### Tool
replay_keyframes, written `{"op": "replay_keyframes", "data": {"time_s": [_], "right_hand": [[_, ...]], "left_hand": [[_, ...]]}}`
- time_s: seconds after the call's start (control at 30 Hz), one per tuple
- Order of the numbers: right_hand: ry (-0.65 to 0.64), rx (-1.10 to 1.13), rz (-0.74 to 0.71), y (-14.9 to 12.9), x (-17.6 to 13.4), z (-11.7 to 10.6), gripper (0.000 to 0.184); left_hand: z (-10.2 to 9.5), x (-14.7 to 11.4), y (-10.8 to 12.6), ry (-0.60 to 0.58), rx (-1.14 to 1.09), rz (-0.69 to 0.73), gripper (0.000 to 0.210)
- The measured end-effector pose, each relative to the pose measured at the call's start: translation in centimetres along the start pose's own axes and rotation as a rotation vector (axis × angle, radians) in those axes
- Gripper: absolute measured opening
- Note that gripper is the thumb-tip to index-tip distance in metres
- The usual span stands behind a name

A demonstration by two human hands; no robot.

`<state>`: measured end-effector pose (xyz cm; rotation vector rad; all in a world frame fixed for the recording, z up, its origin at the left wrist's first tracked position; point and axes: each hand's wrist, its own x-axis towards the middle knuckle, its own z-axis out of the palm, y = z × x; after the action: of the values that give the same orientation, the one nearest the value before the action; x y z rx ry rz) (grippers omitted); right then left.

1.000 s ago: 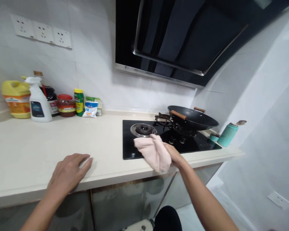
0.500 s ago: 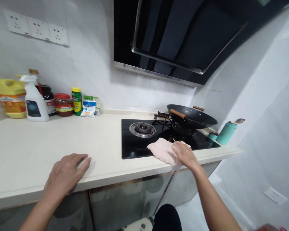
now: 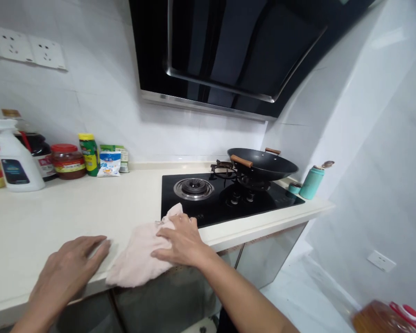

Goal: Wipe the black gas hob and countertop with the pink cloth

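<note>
A pale pink cloth [image 3: 140, 254] lies spread over the counter's front edge and the near left corner of the black gas stove [image 3: 222, 208]. My right hand [image 3: 180, 238] presses on the cloth, its fingers curled into the fabric near the stove corner. To the left, my left hand [image 3: 71, 259] rests on the white countertop [image 3: 131, 194], fingers loosely apart, holding nothing; it sits just beside the cloth. The stove's left burner [image 3: 194, 187] is bare, and a black wok [image 3: 263, 164] with wooden handles stands on the right burner.
Along the wall stand a white spray bottle [image 3: 17, 159], a red-lidded jar [image 3: 67, 162], a green shaker bottle [image 3: 89, 155] and a blue-white packet [image 3: 110, 164]. A teal canister [image 3: 312, 182] is right of the stove. Overhead hangs the range hood [image 3: 215, 55]. A red-capped jug [image 3: 384, 317] is on the floor.
My right hand has swept the cloth leftward from the stove's front middle to its near left corner and the counter edge. My left hand stays on the counter. The view has shifted right.
</note>
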<state>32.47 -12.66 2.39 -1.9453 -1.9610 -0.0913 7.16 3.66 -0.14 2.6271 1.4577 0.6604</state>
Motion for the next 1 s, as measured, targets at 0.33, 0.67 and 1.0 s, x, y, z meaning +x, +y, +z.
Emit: {"op": "replay_keyframes", "data": {"time_s": [0.33, 0.67, 1.0], "right_hand": [[0.120, -0.115, 0.348, 17.4, -7.5, -4.4, 0.039], [0.070, -0.330, 0.787, 36.4, -17.0, -9.8, 0.045], [0.107, -0.392, 1.135, 37.4, -7.5, -10.1, 0.061]], "left_hand": [[0.2, 0.7, -0.9, -0.013, -0.007, -0.016, 0.051], [0.6, 0.6, -0.7, -0.032, 0.050, 0.025, 0.049], [1.0, 0.6, -1.0, 0.000, 0.036, 0.022, 0.047]]}}
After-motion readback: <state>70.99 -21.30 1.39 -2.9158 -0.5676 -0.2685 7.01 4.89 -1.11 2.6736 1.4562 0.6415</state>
